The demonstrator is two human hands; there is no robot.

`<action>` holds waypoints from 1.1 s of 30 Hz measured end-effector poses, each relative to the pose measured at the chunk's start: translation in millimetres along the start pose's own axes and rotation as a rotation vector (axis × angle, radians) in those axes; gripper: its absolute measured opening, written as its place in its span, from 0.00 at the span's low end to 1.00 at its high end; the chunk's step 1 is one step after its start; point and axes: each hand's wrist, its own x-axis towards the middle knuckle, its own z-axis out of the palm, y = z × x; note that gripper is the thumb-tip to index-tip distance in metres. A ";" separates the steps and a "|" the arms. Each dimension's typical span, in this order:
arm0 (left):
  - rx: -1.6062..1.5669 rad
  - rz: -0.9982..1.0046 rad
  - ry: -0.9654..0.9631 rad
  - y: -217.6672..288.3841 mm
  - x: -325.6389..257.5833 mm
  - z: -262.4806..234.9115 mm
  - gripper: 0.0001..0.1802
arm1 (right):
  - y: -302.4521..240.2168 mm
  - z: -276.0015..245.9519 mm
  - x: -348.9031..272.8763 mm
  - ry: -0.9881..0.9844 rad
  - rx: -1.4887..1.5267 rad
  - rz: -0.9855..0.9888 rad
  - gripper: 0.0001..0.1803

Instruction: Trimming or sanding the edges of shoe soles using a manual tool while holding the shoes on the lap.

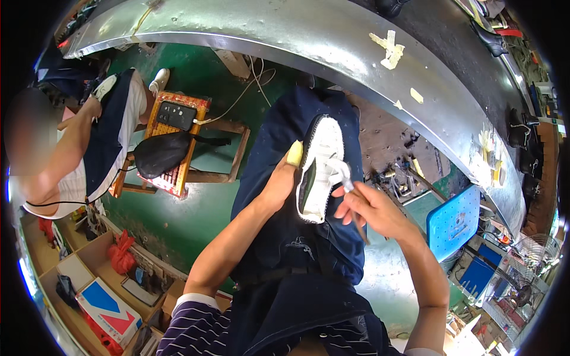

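A white slip-on shoe (320, 172) with dark stitching round its upper rests upright over my lap, on a dark blue apron (267, 142). My left hand (280, 183) grips it by the left side; a yellow cover wraps the thumb, and the other fingers are hidden behind the shoe. In my right hand (371, 207) is what looks like a small hammer (339, 170), its pale, shiny head against or just over the shoe's right side. The brownish handle slants down below my fingers.
A metal-edged workbench (332, 56) curves across the front. On the left, a co-worker (65, 154) sits by a wooden stool (222, 177) bearing a black bag (163, 155) and a phone (177, 115). A blue plastic stool (454, 222) stands right; wooden compartments (95, 252) lie lower left.
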 end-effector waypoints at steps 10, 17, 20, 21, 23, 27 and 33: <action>0.378 0.445 -0.142 -21.5 1.3 -22.2 0.33 | 9.3 25.6 27.4 0.360 -0.821 -0.330 0.13; 0.551 0.557 -0.182 -9.9 -12.1 -17.6 0.33 | -47.2 18.8 12.7 0.121 -1.435 -0.413 0.09; 0.450 0.441 -0.129 -7.8 -10.7 -19.7 0.33 | -35.7 20.4 30.6 0.116 -1.327 -0.331 0.14; 0.382 0.352 -0.082 -7.2 -7.9 -21.1 0.36 | -33.0 18.4 36.7 0.102 -1.288 -0.249 0.15; -0.117 0.117 -0.206 -0.5 -3.2 -21.8 0.40 | -8.7 20.7 40.0 0.139 -1.228 -0.216 0.17; -0.001 0.030 -0.292 -10.2 9.3 -44.6 0.46 | 25.8 45.3 44.1 0.425 -0.891 -0.317 0.16; 0.220 0.202 0.052 -15.7 -8.7 -35.9 0.43 | 15.3 78.5 47.7 0.560 -0.422 -0.273 0.16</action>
